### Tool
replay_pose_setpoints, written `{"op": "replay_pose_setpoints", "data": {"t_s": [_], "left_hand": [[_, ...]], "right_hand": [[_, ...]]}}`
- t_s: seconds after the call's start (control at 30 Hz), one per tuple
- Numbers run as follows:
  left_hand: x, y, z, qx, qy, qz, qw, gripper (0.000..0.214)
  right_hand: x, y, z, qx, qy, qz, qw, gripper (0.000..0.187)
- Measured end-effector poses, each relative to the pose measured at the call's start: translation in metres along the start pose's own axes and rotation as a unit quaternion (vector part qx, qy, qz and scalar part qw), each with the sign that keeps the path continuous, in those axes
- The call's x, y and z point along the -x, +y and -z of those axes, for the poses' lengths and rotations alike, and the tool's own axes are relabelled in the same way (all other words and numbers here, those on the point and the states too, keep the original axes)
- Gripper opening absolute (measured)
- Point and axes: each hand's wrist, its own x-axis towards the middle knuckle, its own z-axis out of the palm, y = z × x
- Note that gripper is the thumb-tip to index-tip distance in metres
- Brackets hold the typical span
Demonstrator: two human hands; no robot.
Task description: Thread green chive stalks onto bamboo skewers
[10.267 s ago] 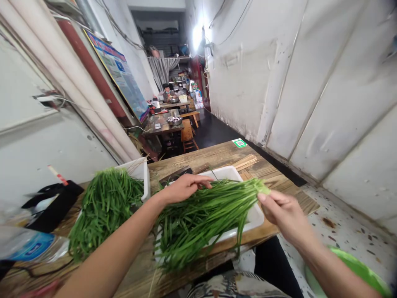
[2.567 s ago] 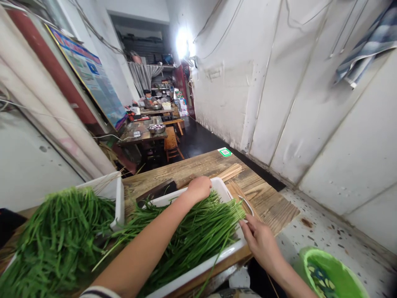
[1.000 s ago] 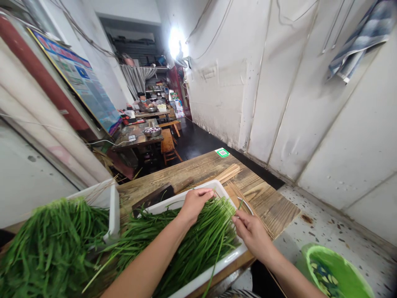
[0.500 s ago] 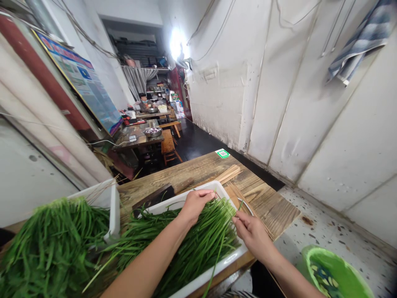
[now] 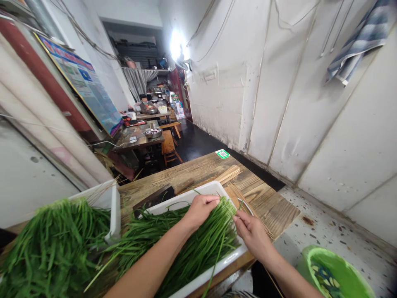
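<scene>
A thick bundle of green chives [image 5: 192, 244] lies across a white tray [image 5: 228, 260] on the wooden table [image 5: 201, 169]. My left hand [image 5: 200, 210] rests on the chives near their cut ends, fingers curled round a bunch of stalks. My right hand [image 5: 252, 234] is at the tray's right corner, thumb and fingers pinched on the cut ends of a few stalks. A second pile of chives [image 5: 49, 248] fills another white tray [image 5: 112, 203] at the left.
Bamboo skewers [image 5: 228, 174] lie beyond the tray, a cleaver [image 5: 153, 198] beside it. A green bucket [image 5: 336, 273] stands on the floor at lower right. A green sticker [image 5: 222, 153] marks the table's far edge. A person sits at a distant table [image 5: 143, 99].
My left hand has slid a little nearer over the chives and closed on a bunch. My right hand keeps pinching the stalk ends at the tray's corner.
</scene>
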Motion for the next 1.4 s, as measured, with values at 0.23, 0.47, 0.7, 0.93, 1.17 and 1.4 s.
{"op": "replay_pose_setpoints", "data": {"t_s": [0.23, 0.47, 0.7, 0.93, 1.17, 1.4], "left_hand": [[0.005, 0.016, 0.01, -0.089, -0.034, -0.059, 0.994, 0.023], [0.004, 0.007, 0.003, -0.005, 0.056, 0.0, 0.998, 0.023], [-0.002, 0.001, 0.003, 0.1, 0.16, 0.021, 0.982, 0.025], [-0.002, 0.001, 0.0, 0.117, 0.145, 0.048, 0.981, 0.028], [-0.001, -0.001, -0.001, 0.121, 0.141, 0.056, 0.981, 0.032], [-0.001, -0.001, -0.002, 0.142, 0.148, 0.069, 0.976, 0.034]], "right_hand": [[0.007, -0.001, 0.002, 0.011, 0.005, 0.006, 1.0, 0.027], [0.01, 0.002, 0.003, 0.024, 0.008, 0.006, 1.0, 0.026], [0.011, 0.0, 0.004, 0.021, 0.001, 0.001, 1.0, 0.028], [0.009, -0.003, 0.005, 0.019, -0.009, -0.008, 1.0, 0.032], [0.009, -0.001, 0.005, 0.014, -0.005, -0.003, 1.0, 0.032], [0.009, -0.004, 0.005, 0.009, 0.003, 0.008, 1.0, 0.03]]}}
